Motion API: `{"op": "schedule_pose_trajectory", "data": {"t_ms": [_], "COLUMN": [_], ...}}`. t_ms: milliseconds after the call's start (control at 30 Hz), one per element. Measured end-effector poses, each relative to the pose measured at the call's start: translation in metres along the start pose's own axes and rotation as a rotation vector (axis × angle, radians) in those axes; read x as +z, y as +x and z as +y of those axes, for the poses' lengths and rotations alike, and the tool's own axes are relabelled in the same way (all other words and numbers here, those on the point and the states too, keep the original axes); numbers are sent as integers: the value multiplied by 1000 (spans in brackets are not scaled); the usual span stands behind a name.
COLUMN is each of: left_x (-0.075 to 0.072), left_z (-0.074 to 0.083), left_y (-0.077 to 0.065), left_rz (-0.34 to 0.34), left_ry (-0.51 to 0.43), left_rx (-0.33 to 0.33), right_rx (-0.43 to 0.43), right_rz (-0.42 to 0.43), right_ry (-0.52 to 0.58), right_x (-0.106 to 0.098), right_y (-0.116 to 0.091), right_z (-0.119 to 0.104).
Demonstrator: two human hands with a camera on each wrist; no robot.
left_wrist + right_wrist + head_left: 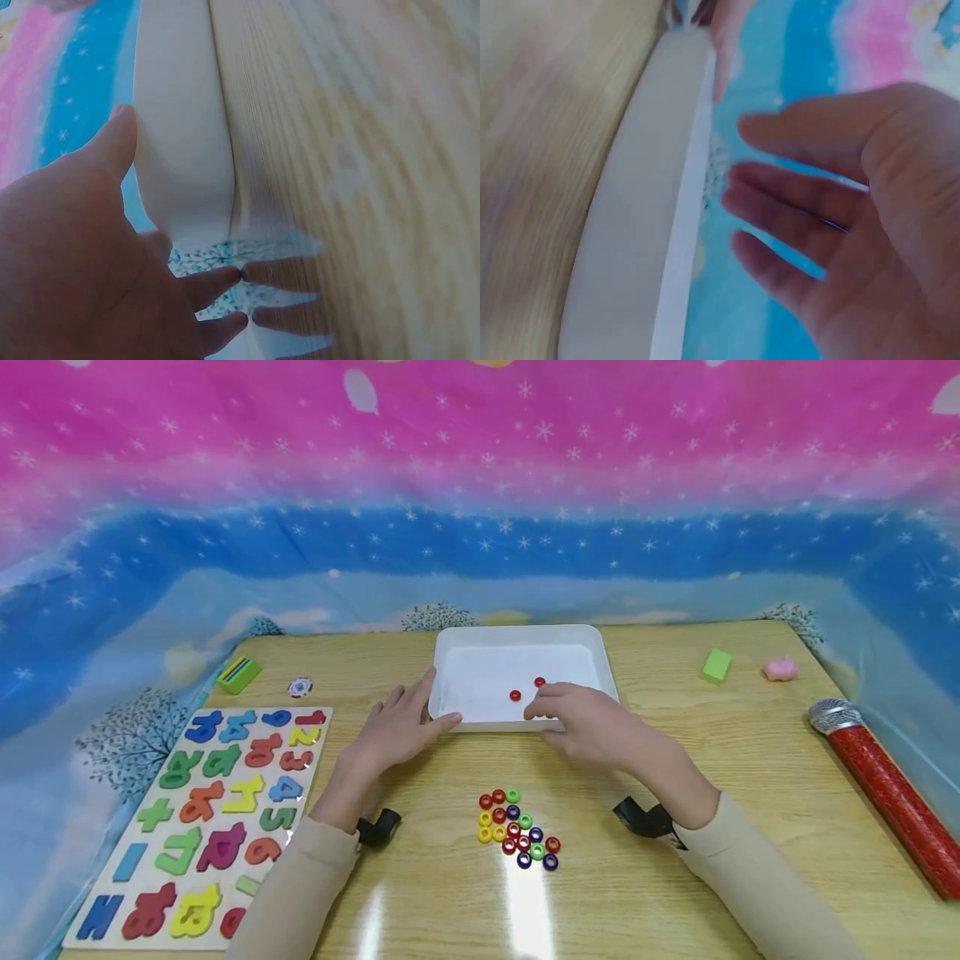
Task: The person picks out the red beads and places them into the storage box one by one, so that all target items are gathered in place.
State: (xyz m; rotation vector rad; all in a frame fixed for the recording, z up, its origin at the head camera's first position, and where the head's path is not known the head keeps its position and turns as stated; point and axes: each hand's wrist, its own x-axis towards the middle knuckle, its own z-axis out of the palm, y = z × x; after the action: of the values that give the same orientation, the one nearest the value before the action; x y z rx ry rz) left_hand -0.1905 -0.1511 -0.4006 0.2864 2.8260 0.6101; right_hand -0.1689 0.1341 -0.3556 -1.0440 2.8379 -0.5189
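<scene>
A white tray (525, 662) stands at the table's back, with one red bead (515, 695) and another red bead (540, 682) lying in it. At the tray's front left corner is my left hand (393, 727), fingers extended along the side and thumb at the front rim. The left wrist view shows that thumb right at the tray's edge. Over the tray's front right part hovers my right hand (588, 718), fingers loosely bent. In the right wrist view nothing shows between its thumb and fingers. Several red, yellow, green and dark blue beads (513, 829) lie in front of the tray.
On the left lies a number puzzle board (238, 797), with a poker chip (300, 687) and a striped green block (238, 675) behind it. At right are a green block (717, 666), a pink pig figure (780, 668) and a red microphone (892, 793).
</scene>
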Motion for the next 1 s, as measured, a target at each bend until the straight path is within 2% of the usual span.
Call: {"op": "schedule_pose_trajectory", "data": {"t_ms": [100, 200, 367, 600, 800, 1000], "left_x": [0, 0, -1, -1, -2, -2], "left_z": [0, -1, -2, -2, -3, -2], "left_y": [1, 1, -1, 1, 1, 1], "left_rz": [-3, -2, -2, -2, -13, -16], "left_ry": [-3, -1, -3, -2, -13, -17], "left_rx": [4, 6, 2, 3, 3, 0], "right_rx": [-54, -101, -171, -203, -171, -206], "right_rz": [-102, -214, -333, -386, -392, -381], "right_ry": [82, 119, 164, 250, 221, 181], "right_x": [2, 6, 14, 26, 32, 36], "right_y": [-11, -20, -33, -48, -52, -55], "right_z": [-6, -12, -20, -23, -23, -25]}}
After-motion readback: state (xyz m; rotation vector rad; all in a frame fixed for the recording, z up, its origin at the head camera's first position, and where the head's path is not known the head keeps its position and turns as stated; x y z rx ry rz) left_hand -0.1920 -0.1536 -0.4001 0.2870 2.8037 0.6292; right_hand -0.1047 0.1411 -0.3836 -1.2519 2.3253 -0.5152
